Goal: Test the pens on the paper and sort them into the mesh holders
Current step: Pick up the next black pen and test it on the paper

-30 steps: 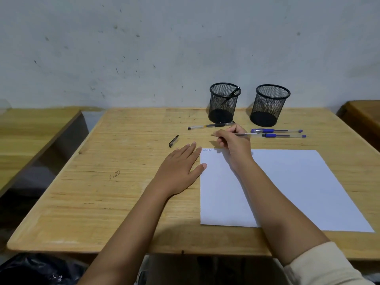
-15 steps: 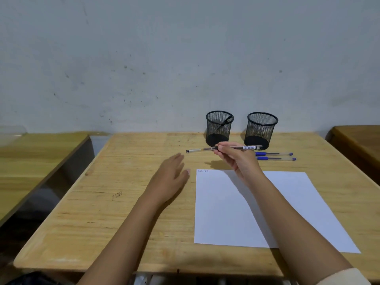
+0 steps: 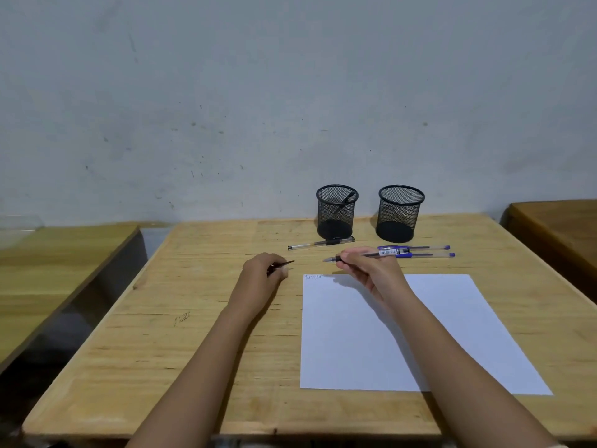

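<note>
— Head view, starting at the left: what is the left hand [image 3: 263,271] doing?

— It is curled shut on a small dark pen cap [image 3: 284,264], low over the wooden table [image 3: 193,350]. The cap's thin end pokes out to the right, toward the other hand.

— Any writing you can read?

— Little. A faint scribble [image 3: 182,318] marks the wood left of the forearm; I cannot read it. The paper [image 3: 452,318] has a short scrawl [image 3: 312,277] in its far left corner, too small to make out.

— And the pens?

— A clear pen with a black grip [image 3: 319,243] lies on the table in front of the left mesh holder [image 3: 336,212], long axis left to right. That holder has a dark pen leaning inside. The right hand [image 3: 365,263] is closed around an uncapped pen [image 3: 361,256], held above the far edge of the paper, nearly level, tip pointing left toward the cap. Its barrel carries a white barcode label [image 3: 387,252]; the print is unreadable.

— Further right?

— Two blue pens [image 3: 429,251] lie side by side, lengthwise left to right, just in front of the right mesh holder [image 3: 400,213].

— The hands, then?

— Apart, each gripping its own piece.
</note>
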The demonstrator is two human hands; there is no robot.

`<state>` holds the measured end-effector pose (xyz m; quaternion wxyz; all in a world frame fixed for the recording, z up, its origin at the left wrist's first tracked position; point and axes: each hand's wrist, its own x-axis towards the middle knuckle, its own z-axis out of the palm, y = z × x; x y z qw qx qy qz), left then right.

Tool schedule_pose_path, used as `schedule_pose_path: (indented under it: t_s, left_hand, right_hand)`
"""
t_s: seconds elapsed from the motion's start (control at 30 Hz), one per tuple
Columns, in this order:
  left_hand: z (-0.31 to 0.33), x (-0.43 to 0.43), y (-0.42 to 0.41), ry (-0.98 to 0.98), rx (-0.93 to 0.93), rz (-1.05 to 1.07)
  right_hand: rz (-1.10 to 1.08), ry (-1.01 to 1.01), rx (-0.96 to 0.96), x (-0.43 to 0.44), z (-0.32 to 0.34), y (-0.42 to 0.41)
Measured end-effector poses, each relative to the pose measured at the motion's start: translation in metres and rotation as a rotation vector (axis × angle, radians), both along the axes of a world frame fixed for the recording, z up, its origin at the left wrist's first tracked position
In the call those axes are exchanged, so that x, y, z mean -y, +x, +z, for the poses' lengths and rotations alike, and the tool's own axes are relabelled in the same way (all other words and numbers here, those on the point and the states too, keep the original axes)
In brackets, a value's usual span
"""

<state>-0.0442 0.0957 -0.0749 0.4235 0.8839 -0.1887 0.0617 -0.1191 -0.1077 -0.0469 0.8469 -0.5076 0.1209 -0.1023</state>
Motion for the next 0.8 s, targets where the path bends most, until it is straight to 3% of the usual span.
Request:
schedule_pose_path:
  t_s: [0.1, 0.43, 0.6, 0.8]
  left_hand:
    - [0.007, 0.011, -0.014, -0.203, -0.069, -0.057]
    - [0.025, 0.032, -0.047, -0.535, -0.278, -0.180]
    - [0.027, 0.031, -0.049, -0.828, -0.445, -0.149]
    - [0.027, 0.037, -0.052, -0.914, -0.492, -0.150]
  right_hand:
    - [0.023, 0.012, -0.004, -0.007, 0.000, -0.002]
    - [0.045, 0.007, -0.014, -0.016, 0.004, -0.012]
    - [0.077, 0.024, -0.024, -0.011, 0.007, -0.017]
    - [0.102, 0.058, -0.019, -0.012, 0.010, -0.020]
